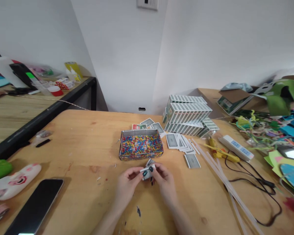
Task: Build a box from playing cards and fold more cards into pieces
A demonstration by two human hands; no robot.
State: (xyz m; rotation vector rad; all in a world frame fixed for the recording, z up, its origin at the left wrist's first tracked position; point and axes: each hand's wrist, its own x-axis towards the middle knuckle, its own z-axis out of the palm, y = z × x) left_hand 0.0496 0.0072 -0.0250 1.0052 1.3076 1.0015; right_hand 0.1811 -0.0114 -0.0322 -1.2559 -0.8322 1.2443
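Between my two hands is a playing card (146, 173) with a grey patterned back, bent or folded, held above the table. My left hand (130, 182) pinches its left side, and my right hand (164, 182) grips its right side with thumb and fingers. Dark nail polish shows on both thumbs. Just beyond the hands stands a shallow open box (141, 146) with a colourful patterned lining and grey card along its back wall. Loose playing cards (172, 141) lie face down to its right, with one single card (192, 161) nearer to me.
Striped card boxes (188, 112) are stacked at the back right. A yellow glue gun (221, 153), glue sticks (222, 179), a power strip (236, 147) and cables lie on the right. A phone (36, 205) and a white plush toy (21, 181) are on the left.
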